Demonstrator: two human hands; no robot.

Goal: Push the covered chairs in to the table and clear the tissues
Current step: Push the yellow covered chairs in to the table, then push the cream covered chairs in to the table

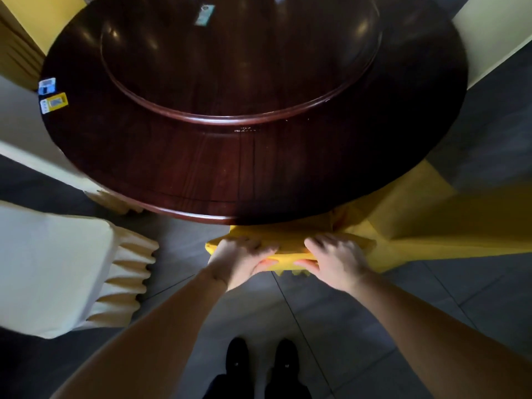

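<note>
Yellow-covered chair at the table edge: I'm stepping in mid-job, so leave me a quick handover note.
Left hand and right hand both grip the top of the yellow-covered chair, its back at the round table's near edge.
Cream-covered chair on the left stands out from the table.
Small packets, possibly tissues: two at the left rim, one far side.
Left: cream chair, packets.

Floor [331,318]: dark grey tiles with thin lines between them.
Spinning top [241,61]: a big round brown wood disc — raised, shiny, with small lights on it.
Shoes [260,358]: two black ones, side by side on the tiles.
</note>
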